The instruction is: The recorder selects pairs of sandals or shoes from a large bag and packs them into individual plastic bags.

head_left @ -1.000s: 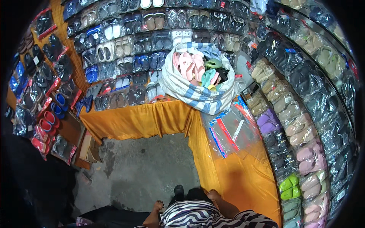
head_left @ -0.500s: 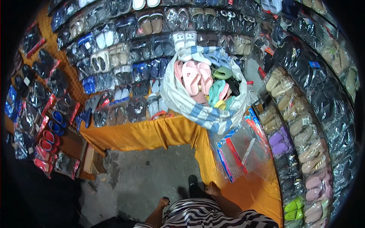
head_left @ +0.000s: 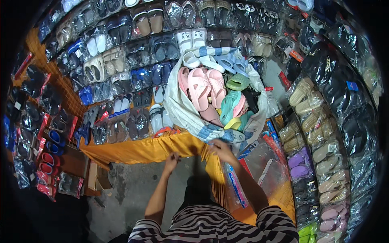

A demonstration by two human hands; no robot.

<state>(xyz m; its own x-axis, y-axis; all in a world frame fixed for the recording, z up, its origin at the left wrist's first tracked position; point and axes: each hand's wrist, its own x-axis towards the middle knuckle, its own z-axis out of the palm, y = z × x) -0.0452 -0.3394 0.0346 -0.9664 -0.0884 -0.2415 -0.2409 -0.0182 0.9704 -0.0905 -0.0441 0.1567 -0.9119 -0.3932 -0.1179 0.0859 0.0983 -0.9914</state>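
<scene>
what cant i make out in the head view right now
- Inside bottom of the white sack with blue checks: head view, hidden by the piled footwear, including pale pink cross-strap slippers.
- Whether the right hand touches the sack: head view, fingertips too small and blurred.
- Whether the left hand holds anything: head view, curled fingers hide its palm.
- Full bright green slippers: head view, cut by the lower edge.

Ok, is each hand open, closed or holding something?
Left hand: curled, nothing visible in it; how closed, unclear.
Right hand: partly open near the sack, apparently empty.
</scene>
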